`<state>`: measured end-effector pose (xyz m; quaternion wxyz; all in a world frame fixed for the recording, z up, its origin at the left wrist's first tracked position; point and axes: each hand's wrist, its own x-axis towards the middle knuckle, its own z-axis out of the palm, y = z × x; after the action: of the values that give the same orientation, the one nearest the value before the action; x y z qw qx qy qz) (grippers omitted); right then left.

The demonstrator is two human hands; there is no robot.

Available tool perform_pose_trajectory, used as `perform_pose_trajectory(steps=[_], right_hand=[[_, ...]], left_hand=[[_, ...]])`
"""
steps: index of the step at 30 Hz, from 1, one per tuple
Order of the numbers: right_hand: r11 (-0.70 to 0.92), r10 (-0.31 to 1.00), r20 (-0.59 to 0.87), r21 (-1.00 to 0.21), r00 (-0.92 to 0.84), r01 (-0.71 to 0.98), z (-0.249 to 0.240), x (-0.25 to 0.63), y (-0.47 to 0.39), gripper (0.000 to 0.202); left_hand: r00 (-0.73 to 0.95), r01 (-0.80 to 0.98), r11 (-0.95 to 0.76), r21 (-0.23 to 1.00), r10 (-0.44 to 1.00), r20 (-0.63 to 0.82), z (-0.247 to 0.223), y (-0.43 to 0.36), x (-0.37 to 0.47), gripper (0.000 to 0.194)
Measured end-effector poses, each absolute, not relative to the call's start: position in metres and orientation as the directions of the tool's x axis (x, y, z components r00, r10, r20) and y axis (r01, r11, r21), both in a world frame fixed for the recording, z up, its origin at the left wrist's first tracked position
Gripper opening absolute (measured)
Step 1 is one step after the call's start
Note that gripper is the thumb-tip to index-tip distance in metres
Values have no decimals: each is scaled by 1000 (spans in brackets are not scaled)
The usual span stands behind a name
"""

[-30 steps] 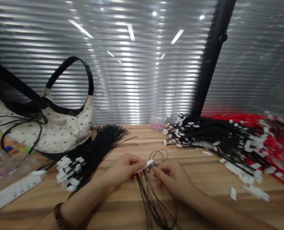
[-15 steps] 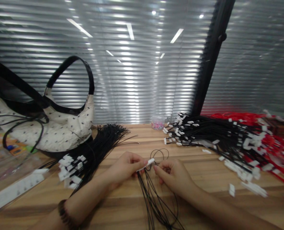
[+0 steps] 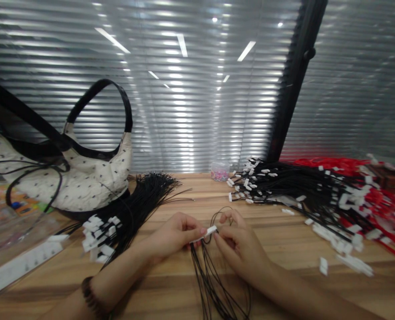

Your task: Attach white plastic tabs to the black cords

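Between thumb and fingers, my left hand point(image 3: 183, 232) pinches a small white tag point(image 3: 211, 230) over the middle of the table. Several thin black cords point(image 3: 206, 278) hang from it toward the near edge, and one thin cord loops up behind it. Just right of the tag is my right hand point(image 3: 235, 235), its thumb and index fingertip close to the tag's end and its other fingers partly raised and curled. Whether a cord is between those fingertips is too small to make out.
A white patterned bag point(image 3: 90, 184) stands at the left, by a bundle of black cords point(image 3: 140, 200) with white tags. A small clear tub point(image 3: 220, 171) sits at the back. Piled black cords point(image 3: 294, 180) and red cords point(image 3: 337, 165) lie right. A white strip point(image 3: 24, 266) lies left.
My right hand's fingers have lifted and spread somewhat near the cord loop. The white tag has tilted less and sits slightly lower, still in my left hand.
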<state>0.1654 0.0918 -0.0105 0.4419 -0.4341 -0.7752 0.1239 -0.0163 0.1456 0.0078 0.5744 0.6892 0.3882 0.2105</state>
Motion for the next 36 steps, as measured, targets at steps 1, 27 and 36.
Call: perform_pose_trajectory(steps=[1,27,36], right_hand=[[608,776,579,-578,-251,544,-11,166,91,25],[520,830,536,-648,-152,556,-11,167,94,23],[641,755,609,-606,-244,470,-7,165,87,22]], left_hand=[[614,292,-36,956,773,-159,8,146,-16,33],[556,256,-77,963,827,-82,8,145,-14,36],[597,260,-84,962,797,-92,7,146,-15,35]])
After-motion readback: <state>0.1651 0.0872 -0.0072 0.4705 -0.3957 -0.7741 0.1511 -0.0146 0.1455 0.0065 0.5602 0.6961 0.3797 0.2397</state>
